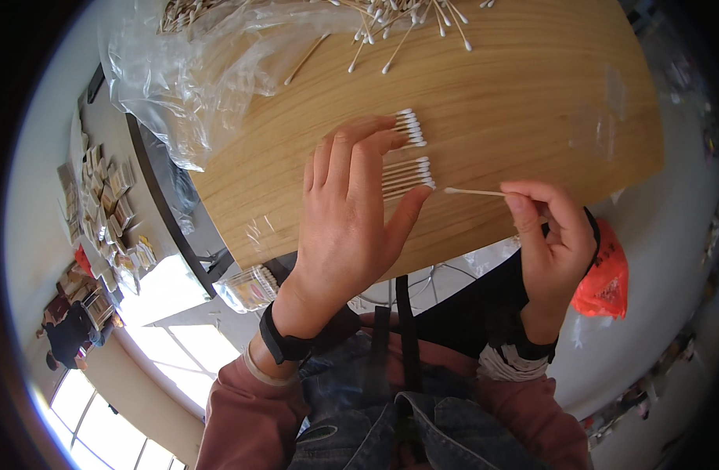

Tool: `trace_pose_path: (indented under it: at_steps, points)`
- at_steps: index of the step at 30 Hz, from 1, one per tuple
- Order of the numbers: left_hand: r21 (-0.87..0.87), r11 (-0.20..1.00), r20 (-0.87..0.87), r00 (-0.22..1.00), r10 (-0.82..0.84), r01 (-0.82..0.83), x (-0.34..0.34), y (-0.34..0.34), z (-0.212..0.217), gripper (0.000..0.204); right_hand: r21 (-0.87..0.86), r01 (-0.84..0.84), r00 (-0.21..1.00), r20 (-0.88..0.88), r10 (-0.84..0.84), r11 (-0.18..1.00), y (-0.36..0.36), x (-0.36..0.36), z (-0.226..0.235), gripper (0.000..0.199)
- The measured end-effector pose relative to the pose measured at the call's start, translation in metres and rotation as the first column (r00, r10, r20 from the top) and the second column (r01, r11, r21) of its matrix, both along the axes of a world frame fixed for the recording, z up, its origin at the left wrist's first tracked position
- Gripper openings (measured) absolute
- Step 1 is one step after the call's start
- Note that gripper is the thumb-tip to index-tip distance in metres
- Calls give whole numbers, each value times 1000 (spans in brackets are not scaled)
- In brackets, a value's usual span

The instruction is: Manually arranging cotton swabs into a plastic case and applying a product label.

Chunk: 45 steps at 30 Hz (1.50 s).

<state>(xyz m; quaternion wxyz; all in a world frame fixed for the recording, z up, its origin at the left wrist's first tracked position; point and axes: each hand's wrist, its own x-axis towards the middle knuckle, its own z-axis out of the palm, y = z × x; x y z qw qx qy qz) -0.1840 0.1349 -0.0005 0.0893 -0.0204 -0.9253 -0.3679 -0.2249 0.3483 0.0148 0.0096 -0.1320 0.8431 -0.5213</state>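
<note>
A row of cotton swabs [406,171] lies side by side on the wooden table [524,102], white tips lined up toward the right. My left hand [347,196] rests over this row with fingers stretched and thumb apart. Its fingertips touch the upper swabs, while the thumb lies along the lower end; the other ends are hidden under the palm. To the right, my right hand [551,235] pinches a single cotton swab [477,191] between thumb and index finger. That swab points left, its tip a short gap from the row.
A loose heap of swabs [406,16] lies at the far edge, beside a clear plastic bag [195,78]. One swab [306,59] lies apart. A swab pack [254,287] sits below the table's left edge. A red bag [602,274] hangs at right. Another person [68,333] is far left.
</note>
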Motion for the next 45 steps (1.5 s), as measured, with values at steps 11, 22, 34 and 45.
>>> trace_pose_path:
  at_steps: [11,22,34,45]
  points:
    - [-282,954,138,988,-64,101,24,7,-15,101,661,606,788,-426,-444,443,192,37,17,31]
    - [-477,879,159,985,67,17,23,22,-46,113,-136,-186,975,-148,166,973,-31,-31,-46,24]
    - [-436,900,162,984,72,6,25,21,-47,107,52,-252,934,-250,257,966,-31,-27,-69,19]
    - [-444,896,118,991,59,-1,24,20,-50,111,33,-228,945,-235,229,973,-32,-28,-69,22]
